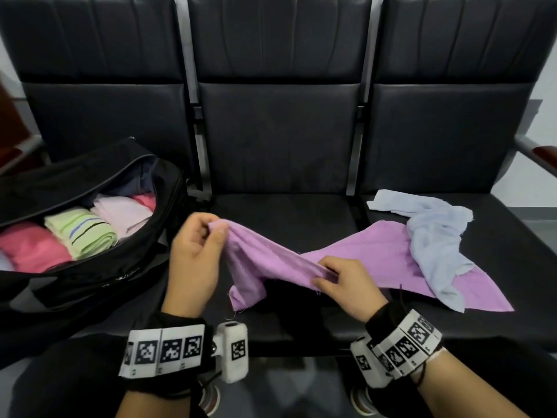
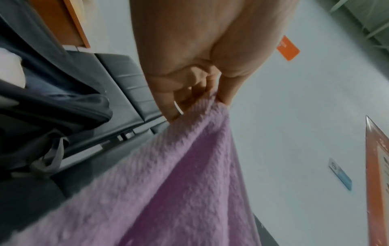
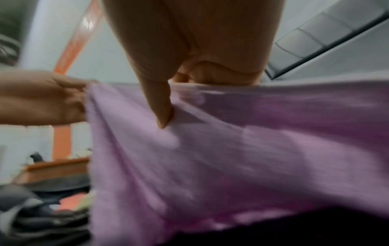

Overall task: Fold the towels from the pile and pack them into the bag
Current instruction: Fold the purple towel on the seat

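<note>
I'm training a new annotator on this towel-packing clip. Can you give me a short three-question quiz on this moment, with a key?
1. True or false: both hands hold the purple towel.
2. Which towel lies partly on top of the purple one on the seat? A) green striped towel B) light blue towel C) white towel
3. Fill in: the folded towels already packed sit in the open black ____.

Key:
1. True. The left hand pinches one end, lifted, and the right hand grips an edge further along.
2. B. The light blue towel lies crumpled, overlapping the purple towel's far part.
3. bag, on the left seat; a green striped towel lies inside.
</note>
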